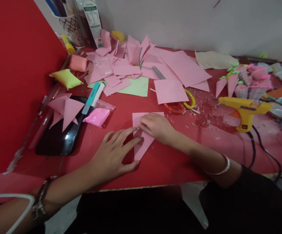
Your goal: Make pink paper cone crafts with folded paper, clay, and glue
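Observation:
A pink sheet of paper (144, 144) lies on the red table in front of me, with one corner slanted as if folded over. My left hand (118, 149) is open, its fingers spread; the fingertips rest at the paper's left edge and the thumb at its lower corner. On the paper's upper part, my right hand (156, 126) is closed, with fingers curled and pressed together on the sheet. Its fingertips are partly hidden. Just above sits a square pink paper (171, 91), covering part of scissors with red and yellow handles (190, 99).
Left are a black phone (55, 139) under folded pink cones (70, 112), a marker (91, 97) and a pink clay packet (98, 117). Pink paper scraps (116, 65) pile up behind. A yellow glue gun (245, 110) and small finished cones (252, 81) stand right.

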Demonstrator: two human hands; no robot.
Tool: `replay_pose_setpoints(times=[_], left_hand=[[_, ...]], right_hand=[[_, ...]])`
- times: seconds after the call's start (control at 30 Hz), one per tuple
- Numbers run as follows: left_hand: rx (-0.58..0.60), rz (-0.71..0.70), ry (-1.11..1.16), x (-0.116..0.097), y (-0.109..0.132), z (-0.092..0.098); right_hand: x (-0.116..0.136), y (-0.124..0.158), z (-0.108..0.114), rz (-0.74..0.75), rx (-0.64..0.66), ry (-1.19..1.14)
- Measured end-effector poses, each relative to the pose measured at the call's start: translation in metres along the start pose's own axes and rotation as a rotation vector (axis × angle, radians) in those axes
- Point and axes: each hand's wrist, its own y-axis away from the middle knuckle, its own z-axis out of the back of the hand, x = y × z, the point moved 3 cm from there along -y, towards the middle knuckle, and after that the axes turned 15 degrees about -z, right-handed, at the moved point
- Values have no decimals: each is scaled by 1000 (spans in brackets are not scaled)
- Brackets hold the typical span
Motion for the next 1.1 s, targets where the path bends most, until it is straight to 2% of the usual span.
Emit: replay_pose_setpoints(times=[0.23, 0.6, 0.8, 1.1], left_hand=[[13, -18, -1, 0, 2, -1], [-14, -239, 38, -8, 2, 1], [48, -262, 111, -5, 2, 7], [149, -421, 208, 7, 3, 12]], right_hand=[[0, -1, -2, 16, -10, 4], [2, 0, 0, -21, 17, -9], [2, 0, 1, -22, 26, 1], [3, 1, 0, -20, 17, 7]])
